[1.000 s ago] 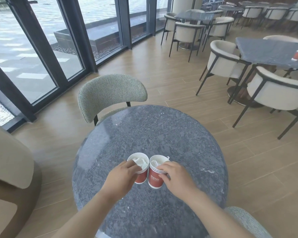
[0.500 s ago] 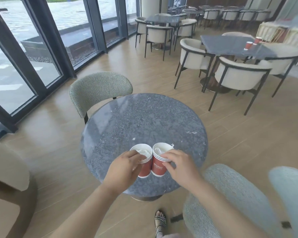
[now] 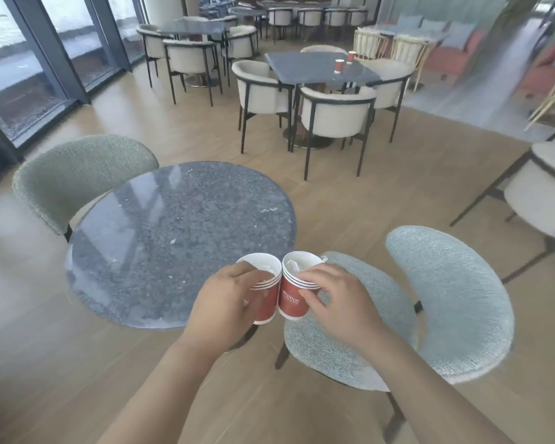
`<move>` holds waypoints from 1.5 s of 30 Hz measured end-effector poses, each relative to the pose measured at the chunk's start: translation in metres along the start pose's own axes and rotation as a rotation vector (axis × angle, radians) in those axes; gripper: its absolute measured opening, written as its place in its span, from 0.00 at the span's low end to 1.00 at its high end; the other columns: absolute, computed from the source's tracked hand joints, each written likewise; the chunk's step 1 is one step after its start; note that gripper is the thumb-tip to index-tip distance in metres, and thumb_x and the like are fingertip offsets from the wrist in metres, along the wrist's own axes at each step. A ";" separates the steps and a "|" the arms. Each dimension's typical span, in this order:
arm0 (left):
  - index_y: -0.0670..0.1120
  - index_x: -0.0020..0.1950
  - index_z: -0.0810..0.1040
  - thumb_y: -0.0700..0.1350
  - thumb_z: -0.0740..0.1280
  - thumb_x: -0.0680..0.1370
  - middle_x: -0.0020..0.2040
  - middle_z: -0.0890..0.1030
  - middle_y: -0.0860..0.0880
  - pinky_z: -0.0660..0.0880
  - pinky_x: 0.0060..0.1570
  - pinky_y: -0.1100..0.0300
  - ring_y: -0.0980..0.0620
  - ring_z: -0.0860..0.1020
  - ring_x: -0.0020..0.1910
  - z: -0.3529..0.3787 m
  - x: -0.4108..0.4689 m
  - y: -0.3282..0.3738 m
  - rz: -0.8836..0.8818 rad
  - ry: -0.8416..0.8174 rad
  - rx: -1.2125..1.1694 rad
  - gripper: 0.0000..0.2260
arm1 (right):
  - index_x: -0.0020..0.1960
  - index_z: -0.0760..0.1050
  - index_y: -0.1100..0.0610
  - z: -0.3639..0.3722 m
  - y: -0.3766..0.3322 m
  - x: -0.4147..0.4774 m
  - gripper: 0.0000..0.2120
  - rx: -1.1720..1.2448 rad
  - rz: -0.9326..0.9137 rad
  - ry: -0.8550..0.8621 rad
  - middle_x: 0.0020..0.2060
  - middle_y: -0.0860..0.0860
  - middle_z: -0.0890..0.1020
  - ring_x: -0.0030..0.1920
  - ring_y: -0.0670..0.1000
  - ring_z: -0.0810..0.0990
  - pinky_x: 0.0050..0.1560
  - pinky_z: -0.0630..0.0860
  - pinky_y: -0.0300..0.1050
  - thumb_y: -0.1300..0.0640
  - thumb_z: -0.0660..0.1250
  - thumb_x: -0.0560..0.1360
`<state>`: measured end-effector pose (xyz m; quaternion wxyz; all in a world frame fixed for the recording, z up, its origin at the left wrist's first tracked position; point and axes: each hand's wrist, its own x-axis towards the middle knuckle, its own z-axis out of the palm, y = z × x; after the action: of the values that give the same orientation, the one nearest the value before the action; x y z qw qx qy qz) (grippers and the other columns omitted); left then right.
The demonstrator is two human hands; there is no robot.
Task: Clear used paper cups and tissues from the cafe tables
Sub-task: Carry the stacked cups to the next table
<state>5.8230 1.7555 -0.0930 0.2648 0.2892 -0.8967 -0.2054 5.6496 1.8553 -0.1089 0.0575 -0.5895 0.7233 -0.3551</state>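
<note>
My left hand (image 3: 226, 304) grips a red paper cup (image 3: 265, 298) with a white rim and crumpled tissue inside. My right hand (image 3: 337, 301) grips a second red paper cup (image 3: 293, 299), which also holds tissue. The two cups touch side by side, lifted off the round grey stone table (image 3: 173, 238) and held over its near right edge. Two more red cups (image 3: 339, 66) stand on a square dark table (image 3: 305, 67) farther back.
A green upholstered chair (image 3: 77, 174) stands at the round table's far left. A light blue chair (image 3: 442, 302) is right under my right arm. Cream armchairs (image 3: 334, 115) ring the square table. Glass doors (image 3: 45, 59) line the left wall. Wooden floor lies between the tables.
Both hands have lifted the cups off the round table and pulled them back to its near right edge. My view has swung right, showing the blue chair and the square table.
</note>
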 end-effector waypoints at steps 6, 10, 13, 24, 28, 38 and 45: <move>0.50 0.50 0.82 0.44 0.64 0.71 0.44 0.82 0.53 0.77 0.37 0.53 0.47 0.80 0.40 0.037 0.006 0.057 0.096 -0.057 0.007 0.11 | 0.52 0.80 0.53 -0.043 0.035 -0.045 0.11 -0.004 0.056 0.077 0.48 0.47 0.82 0.49 0.49 0.79 0.52 0.71 0.38 0.61 0.71 0.70; 0.53 0.51 0.82 0.45 0.63 0.72 0.45 0.81 0.54 0.76 0.38 0.53 0.49 0.80 0.41 0.086 0.009 0.118 0.147 -0.105 -0.012 0.11 | 0.51 0.80 0.54 -0.092 0.078 -0.092 0.11 -0.038 0.110 0.126 0.47 0.48 0.82 0.47 0.50 0.79 0.50 0.73 0.39 0.62 0.71 0.69; 0.52 0.50 0.81 0.44 0.63 0.72 0.44 0.81 0.54 0.76 0.38 0.51 0.49 0.79 0.40 0.132 0.008 0.178 0.198 -0.165 -0.057 0.11 | 0.50 0.81 0.54 -0.140 0.115 -0.139 0.12 -0.086 0.176 0.176 0.46 0.48 0.83 0.46 0.49 0.79 0.50 0.70 0.34 0.64 0.73 0.68; 0.53 0.52 0.81 0.46 0.65 0.71 0.50 0.82 0.55 0.77 0.42 0.53 0.51 0.81 0.45 0.314 -0.002 0.399 0.443 -0.363 -0.211 0.11 | 0.47 0.81 0.56 -0.309 0.242 -0.329 0.11 -0.190 0.475 0.346 0.44 0.48 0.83 0.44 0.51 0.80 0.46 0.69 0.33 0.67 0.71 0.68; 0.57 0.53 0.77 0.48 0.67 0.71 0.48 0.80 0.58 0.73 0.39 0.66 0.58 0.78 0.42 0.357 0.010 0.452 0.497 -0.366 -0.231 0.12 | 0.48 0.81 0.54 -0.354 0.276 -0.365 0.11 -0.185 0.547 0.400 0.44 0.46 0.82 0.42 0.45 0.79 0.43 0.72 0.34 0.66 0.71 0.69; 0.55 0.53 0.79 0.44 0.66 0.72 0.50 0.81 0.58 0.78 0.40 0.58 0.57 0.79 0.40 0.432 0.099 0.506 0.529 -0.434 -0.273 0.11 | 0.50 0.81 0.53 -0.414 0.377 -0.332 0.11 -0.174 0.582 0.401 0.46 0.45 0.83 0.44 0.41 0.77 0.45 0.69 0.27 0.65 0.70 0.70; 0.53 0.52 0.81 0.41 0.69 0.71 0.50 0.82 0.57 0.77 0.36 0.57 0.53 0.80 0.38 0.515 0.216 0.537 0.453 -0.418 -0.275 0.12 | 0.49 0.82 0.55 -0.471 0.495 -0.254 0.10 -0.215 0.544 0.378 0.45 0.47 0.83 0.44 0.46 0.80 0.45 0.73 0.36 0.66 0.70 0.70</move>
<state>5.1478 2.1329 -0.1348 0.1509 -0.0042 -0.9370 -0.3152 5.0874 2.3183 -0.1331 -0.0476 -0.3018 0.8850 -0.3513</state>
